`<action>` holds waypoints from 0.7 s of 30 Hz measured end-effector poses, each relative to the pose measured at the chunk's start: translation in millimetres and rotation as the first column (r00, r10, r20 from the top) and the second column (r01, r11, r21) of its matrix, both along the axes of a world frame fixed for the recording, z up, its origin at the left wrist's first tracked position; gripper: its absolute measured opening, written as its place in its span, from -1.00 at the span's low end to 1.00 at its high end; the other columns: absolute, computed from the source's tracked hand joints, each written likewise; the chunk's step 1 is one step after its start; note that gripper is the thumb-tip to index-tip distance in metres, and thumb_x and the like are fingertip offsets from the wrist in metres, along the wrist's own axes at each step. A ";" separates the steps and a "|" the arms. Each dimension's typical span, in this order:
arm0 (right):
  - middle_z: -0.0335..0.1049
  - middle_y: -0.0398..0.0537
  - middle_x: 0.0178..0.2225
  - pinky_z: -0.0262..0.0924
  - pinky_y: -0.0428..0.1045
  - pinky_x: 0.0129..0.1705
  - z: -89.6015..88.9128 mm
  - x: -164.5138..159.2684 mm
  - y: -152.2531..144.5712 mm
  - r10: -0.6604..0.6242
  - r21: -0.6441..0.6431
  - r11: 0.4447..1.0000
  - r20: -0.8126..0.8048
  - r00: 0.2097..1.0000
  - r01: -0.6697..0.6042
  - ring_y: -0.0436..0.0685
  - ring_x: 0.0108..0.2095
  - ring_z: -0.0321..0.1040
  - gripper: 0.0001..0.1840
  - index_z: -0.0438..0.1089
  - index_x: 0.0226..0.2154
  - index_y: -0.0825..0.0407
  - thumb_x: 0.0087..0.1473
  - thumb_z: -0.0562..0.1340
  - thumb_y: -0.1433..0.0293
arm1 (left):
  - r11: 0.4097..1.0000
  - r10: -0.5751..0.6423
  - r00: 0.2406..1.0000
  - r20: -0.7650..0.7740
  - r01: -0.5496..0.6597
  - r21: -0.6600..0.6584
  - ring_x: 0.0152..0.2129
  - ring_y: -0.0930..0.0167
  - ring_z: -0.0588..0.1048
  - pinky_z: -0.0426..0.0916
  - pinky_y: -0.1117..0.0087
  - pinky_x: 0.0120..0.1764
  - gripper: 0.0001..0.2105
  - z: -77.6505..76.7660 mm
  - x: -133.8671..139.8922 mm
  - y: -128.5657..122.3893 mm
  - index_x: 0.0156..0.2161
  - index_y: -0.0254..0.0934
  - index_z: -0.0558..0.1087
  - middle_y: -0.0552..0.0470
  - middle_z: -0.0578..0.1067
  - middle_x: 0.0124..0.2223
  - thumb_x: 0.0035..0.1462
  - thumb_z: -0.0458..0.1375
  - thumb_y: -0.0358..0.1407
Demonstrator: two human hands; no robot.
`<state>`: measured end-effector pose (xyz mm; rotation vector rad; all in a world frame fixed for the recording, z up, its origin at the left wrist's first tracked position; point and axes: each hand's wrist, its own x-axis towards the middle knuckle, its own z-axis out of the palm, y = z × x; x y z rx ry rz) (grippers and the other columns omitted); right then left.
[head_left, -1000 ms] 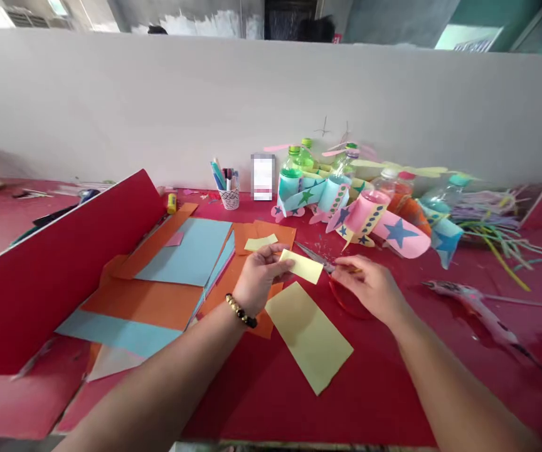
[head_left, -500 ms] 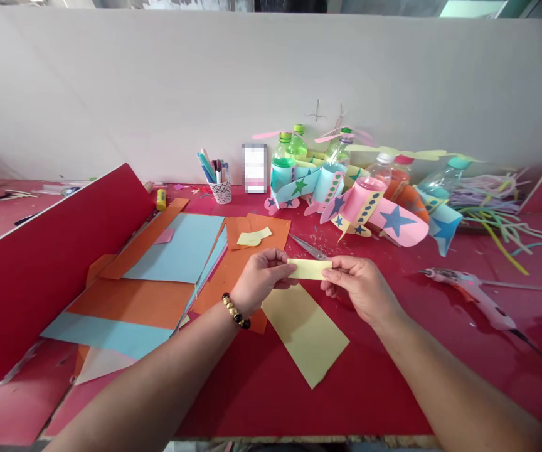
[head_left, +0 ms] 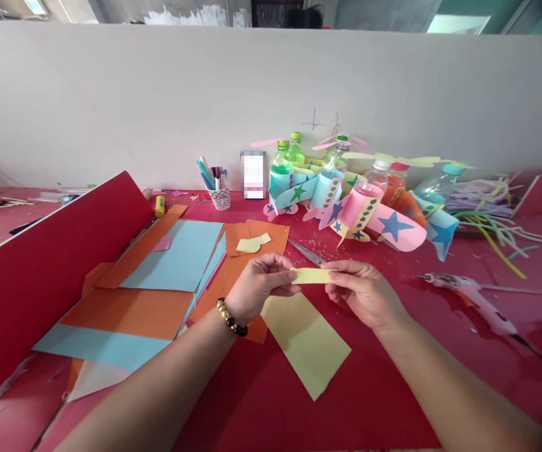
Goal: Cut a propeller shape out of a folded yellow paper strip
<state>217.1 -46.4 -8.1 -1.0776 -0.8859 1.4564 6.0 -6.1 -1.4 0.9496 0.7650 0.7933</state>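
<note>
A small yellow paper strip [head_left: 312, 275] is held in the air between both hands, above the red table [head_left: 384, 389]. My left hand [head_left: 260, 285], with a bead bracelet at the wrist, pinches the strip's left end. My right hand [head_left: 364, 292] pinches its right end. Below them a larger yellow paper rectangle [head_left: 306, 342] lies flat on the table. Scissors [head_left: 307, 253] lie just beyond my hands.
Orange and light blue sheets [head_left: 167, 270] are spread at left beside a raised red board [head_left: 49, 276]. A pen cup [head_left: 218, 191], decorated plastic bottles [head_left: 346, 201], a pile of paper strips [head_left: 492, 213] and a glue gun [head_left: 473, 298] sit at the back and right.
My right hand left the scissors on the table and took the strip's right end. The strip now lies nearly edge-on between both hands.
</note>
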 end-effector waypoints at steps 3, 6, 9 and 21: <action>0.49 -0.09 -0.64 0.24 -0.13 -0.55 0.7 -1.3 -0.6 0.020 0.021 1.000 -0.031 0.999 -0.020 -0.02 -0.63 0.37 -0.85 0.58 -0.39 0.05 -0.15 0.39 0.44 | 1.000 -0.008 0.999 0.033 0.009 -0.027 -0.53 0.46 0.55 0.48 0.45 -0.34 -0.77 -0.4 -1.5 -0.1 -0.36 -0.36 0.40 0.07 0.50 -0.46 -0.11 0.35 -0.34; 0.48 -0.10 -0.64 0.23 -0.13 -0.56 1.1 -1.9 -1.3 0.034 0.047 0.998 -0.057 0.998 -0.032 -0.02 -0.63 0.36 -0.87 0.58 -0.40 0.03 -0.13 0.38 0.46 | 0.999 -0.010 0.998 0.055 0.012 -0.044 -0.53 0.45 0.55 0.48 0.44 -0.33 -0.79 -0.3 -2.3 -0.9 -0.37 -0.36 0.41 0.07 0.50 -0.47 -0.11 0.35 -0.36; 0.48 -0.11 -0.63 0.22 -0.13 -0.55 0.5 -1.6 -1.7 0.034 0.083 0.996 -0.066 0.997 -0.029 -0.02 -0.63 0.36 -0.88 0.58 -0.40 0.02 -0.11 0.36 0.48 | 0.999 -0.008 0.998 0.063 0.011 -0.052 -0.51 0.44 0.56 0.49 0.41 -0.31 -0.80 0.2 -2.4 -1.7 -0.37 -0.36 0.42 0.06 0.50 -0.46 -0.11 0.34 -0.37; 0.46 -0.09 -0.61 0.22 -0.04 -0.51 -1.9 -1.0 -2.7 0.040 0.149 0.988 0.018 0.999 -0.043 0.05 -0.57 0.35 -0.90 0.57 -0.48 0.01 -0.10 0.30 0.47 | 0.994 0.018 0.999 0.042 -0.014 -0.108 -0.54 0.42 0.55 0.48 0.37 -0.30 -0.88 5.7 -1.2 -3.4 -0.43 -0.35 0.42 0.07 0.46 -0.52 -0.14 0.27 -0.44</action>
